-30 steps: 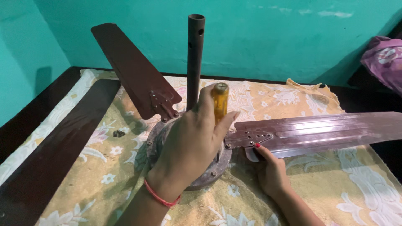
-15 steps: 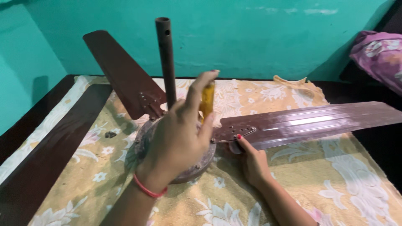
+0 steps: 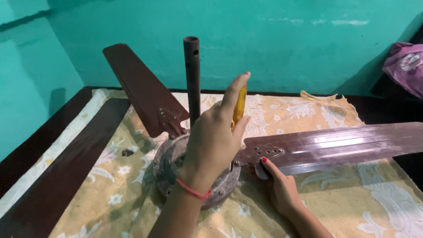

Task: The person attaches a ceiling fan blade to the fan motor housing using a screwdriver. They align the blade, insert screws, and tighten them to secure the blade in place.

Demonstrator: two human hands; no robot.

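Behind the left hand (image 3: 211, 141), a rod (image 3: 192, 79).

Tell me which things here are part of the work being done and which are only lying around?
In use: yellow-handled screwdriver in left hand; brown metal fan blade propped by right hand; round grey fan motor; its dark downrod.

Lying about: detached dark brown blade; purple cloth bundle; small dark piece on floral cloth.

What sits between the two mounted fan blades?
In the head view, the upright rod rises from the motor hub between the back blade and the right blade, along with the left hand gripping a yellow screwdriver.
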